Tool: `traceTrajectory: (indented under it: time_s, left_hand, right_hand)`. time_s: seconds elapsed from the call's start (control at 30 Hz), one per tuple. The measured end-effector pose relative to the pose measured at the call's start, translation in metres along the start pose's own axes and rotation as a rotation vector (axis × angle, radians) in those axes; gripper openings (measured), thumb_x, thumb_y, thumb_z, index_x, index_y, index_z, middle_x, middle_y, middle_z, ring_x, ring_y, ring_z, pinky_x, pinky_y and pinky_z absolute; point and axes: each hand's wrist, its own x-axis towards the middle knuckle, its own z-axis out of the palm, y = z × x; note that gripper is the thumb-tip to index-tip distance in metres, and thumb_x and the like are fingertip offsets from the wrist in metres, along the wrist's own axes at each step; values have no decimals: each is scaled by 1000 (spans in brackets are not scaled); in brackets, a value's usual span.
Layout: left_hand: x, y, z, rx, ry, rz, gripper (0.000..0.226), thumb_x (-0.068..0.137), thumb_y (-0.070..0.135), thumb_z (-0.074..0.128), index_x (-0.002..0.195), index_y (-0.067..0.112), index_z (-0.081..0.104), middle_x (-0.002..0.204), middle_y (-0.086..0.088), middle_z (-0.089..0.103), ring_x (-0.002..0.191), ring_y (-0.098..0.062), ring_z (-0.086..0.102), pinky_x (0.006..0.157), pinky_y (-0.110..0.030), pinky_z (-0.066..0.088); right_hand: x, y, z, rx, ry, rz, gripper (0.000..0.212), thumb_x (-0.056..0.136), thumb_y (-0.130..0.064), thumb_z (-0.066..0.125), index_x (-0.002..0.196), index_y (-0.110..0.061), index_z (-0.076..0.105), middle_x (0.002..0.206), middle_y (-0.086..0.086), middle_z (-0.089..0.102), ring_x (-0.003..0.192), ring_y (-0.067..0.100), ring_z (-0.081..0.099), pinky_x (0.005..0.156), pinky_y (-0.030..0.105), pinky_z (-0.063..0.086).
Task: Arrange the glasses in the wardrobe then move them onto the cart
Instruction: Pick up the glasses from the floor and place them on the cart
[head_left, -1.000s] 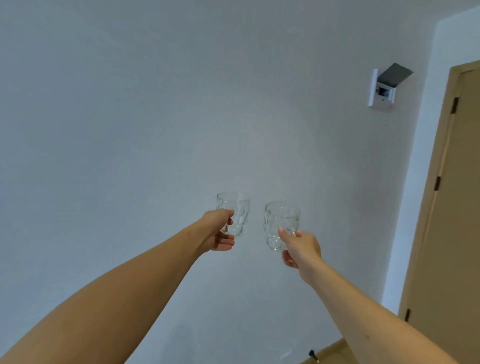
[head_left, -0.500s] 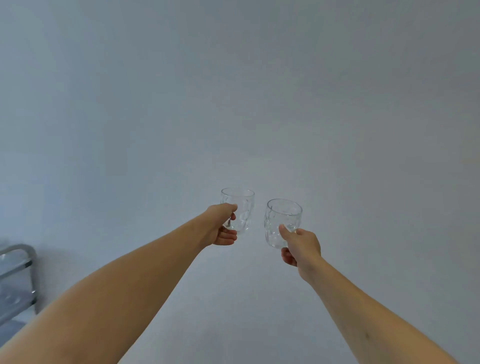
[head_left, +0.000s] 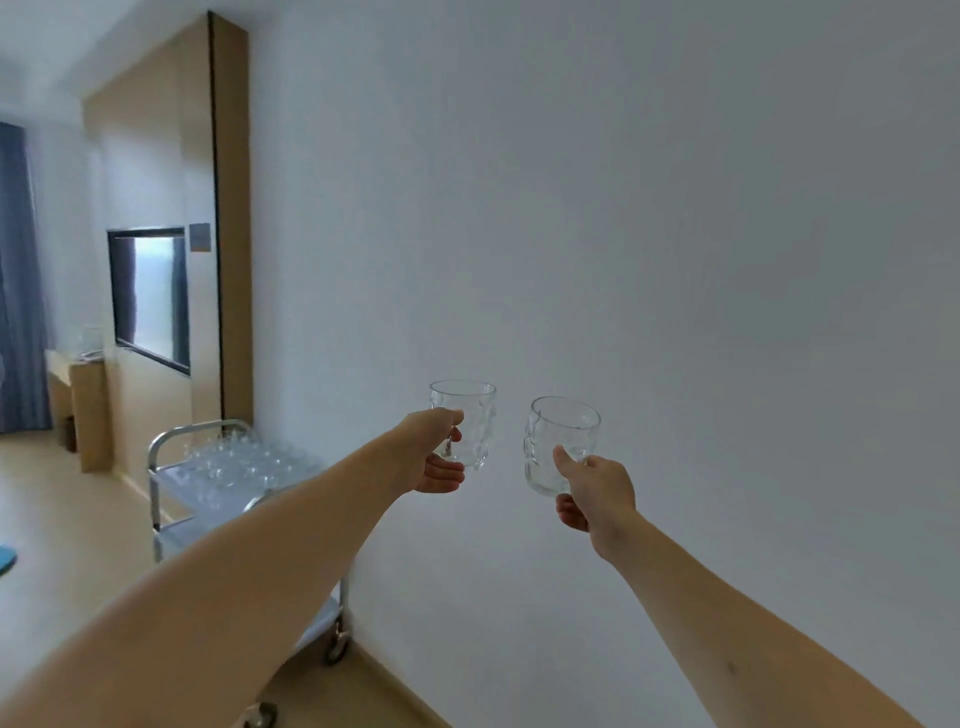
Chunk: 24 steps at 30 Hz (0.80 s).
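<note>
Far left: a curtain (head_left: 18, 280), a dark wall panel (head_left: 150, 299), a tall wooden unit (head_left: 228, 208); whether that unit is the wardrobe, I cannot tell.

Below it the cart (head_left: 161, 467) stands against the wall. Its top shelf already carries a crowd of clear glasses (head_left: 244, 460); blurred, so no count.

Centre: my left hand (head_left: 434, 452) grips a dimpled glass (head_left: 467, 421), fingers curled round its lower half, glass upright, held out in the air.

Just beside it, not touching: my right hand (head_left: 597, 488) grips a second glass (head_left: 558, 441), thumb up its near side, glass tilted slightly.

Right: bare white wall (head_left: 727, 260).

Judgement: the task is well advanced. Many glasses are on the cart; these two are in transit and not yet set down. Left to do: reach the cart, find gaps on the shelf and place both. What remains in the wardrobe is not visible.
</note>
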Motion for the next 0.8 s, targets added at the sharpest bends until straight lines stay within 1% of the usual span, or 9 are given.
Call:
traceTrajectory:
  time_s: [0.07, 0.13, 0.2, 0.3, 0.37, 0.47, 0.6, 0.7, 0.8]
  left_hand:
    - [6, -5, -44, -3, 44, -2, 33, 99, 45, 56, 97, 11, 58, 90, -24, 68, 72, -32, 69, 55, -34, 59]
    - [11, -11, -86, -6, 91, -1, 34, 99, 45, 56, 97, 11, 58, 89, -24, 68, 71, -32, 69, 54, -33, 58]
    - [16, -18, -126, -10, 138, -11, 34, 99, 44, 56, 97, 11, 58, 90, -25, 67, 73, -32, 69, 56, -35, 58]
    - [25, -25, -185, -20, 190, -36, 34, 100, 44, 56, 98, 10, 58, 92, -25, 67, 77, -33, 68, 61, -37, 58]
    - [33, -30, -224, -10, 230, -52, 35, 100, 45, 55, 99, 10, 58, 92, -25, 68, 77, -33, 69, 58, -35, 59]
    - [46, -39, -280, -14, 285, -66, 37, 99, 46, 56, 100, 10, 58, 91, -24, 68, 77, -33, 69, 51, -33, 58]
    - [61, -56, -346, -55, 366, -103, 35, 99, 45, 56, 101, 11, 58, 93, -24, 68, 79, -32, 69, 53, -34, 57]
    - [75, -69, -389, -90, 433, -126, 34, 98, 44, 56, 99, 10, 58, 91, -23, 67, 77, -32, 69, 54, -33, 58]
    - [93, -80, -427, -117, 481, -141, 33, 100, 44, 54, 97, 11, 56, 88, -21, 66, 75, -31, 66, 57, -34, 57]
  right_hand:
    - [-1, -2, 46, -5, -43, -4, 50, 90, -43, 74, 97, 5, 60, 68, 13, 59, 55, 24, 56, 57, 33, 58]
    - [-2, -1, 91, -4, -89, -17, 42, 90, -43, 74, 89, -4, 59, 67, 12, 58, 54, 24, 56, 57, 33, 58]
    - [-5, 3, 136, 9, -129, -17, 40, 90, -43, 74, 86, -7, 57, 66, 12, 58, 53, 23, 56, 56, 33, 58]
    - [-6, 7, 202, 21, -187, 5, 37, 89, -42, 75, 85, -9, 59, 63, 11, 59, 53, 23, 57, 58, 35, 60]
    - [-6, 10, 246, 22, -219, 12, 38, 89, -43, 76, 84, -9, 59, 60, 10, 58, 52, 23, 57, 60, 37, 61]
    - [-3, 17, 309, 21, -271, 22, 41, 89, -44, 75, 86, -7, 59, 62, 12, 59, 52, 24, 55, 60, 36, 60]
    - [-6, 26, 383, -29, -361, 37, 43, 89, -46, 74, 87, -5, 64, 62, 12, 63, 50, 22, 58, 64, 39, 61]
    - [-6, 31, 433, -48, -429, 50, 39, 88, -46, 75, 87, -9, 66, 59, 10, 63, 49, 22, 58, 59, 36, 60]
    - [2, 35, 483, -47, -488, 60, 39, 89, -45, 76, 89, -7, 65, 59, 10, 62, 46, 20, 57, 51, 30, 57]
